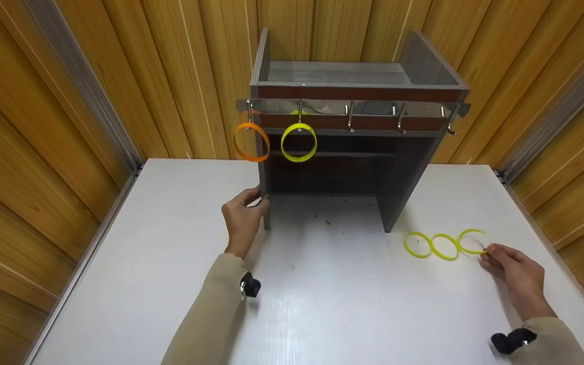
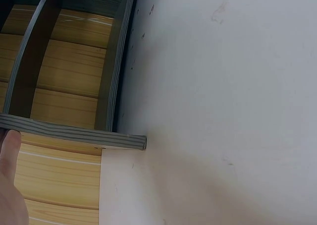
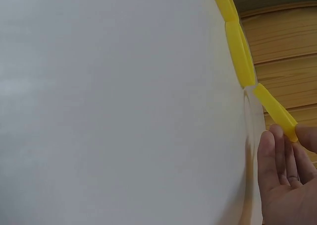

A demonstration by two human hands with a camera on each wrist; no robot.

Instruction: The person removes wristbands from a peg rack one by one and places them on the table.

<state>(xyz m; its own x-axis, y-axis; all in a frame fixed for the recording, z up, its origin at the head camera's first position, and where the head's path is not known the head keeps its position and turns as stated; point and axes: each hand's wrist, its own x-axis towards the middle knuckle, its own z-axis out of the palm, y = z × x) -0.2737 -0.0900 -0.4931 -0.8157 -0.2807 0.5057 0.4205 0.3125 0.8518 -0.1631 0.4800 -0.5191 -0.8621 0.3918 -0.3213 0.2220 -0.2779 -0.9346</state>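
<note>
On the white table stands a grey wooden shelf [image 1: 407, 172] with a metal hook rail [image 1: 322, 107] across its front. An orange ring [image 1: 235, 147] hangs from the leftmost hook, and a yellow ring [image 1: 283, 148] from the one beside it. My left hand [image 1: 243, 218] grips the front edge of the shelf's left side panel [image 2: 74, 131]. At the right, my right hand [image 1: 517, 271] pinches a yellow ring [image 3: 275, 110] between thumb and fingers, its near side tipped up off the table. Two more yellow rings [image 1: 417, 256] [image 3: 240, 54] lie in a row to its left.
Three hooks [image 1: 401, 119] on the right part of the rail carry no rings. Small dark specks [image 1: 327, 222] dot the white table [image 1: 322, 304] under the shelf. Wood-patterned panels [image 1: 170, 76] enclose the table at the back and both sides.
</note>
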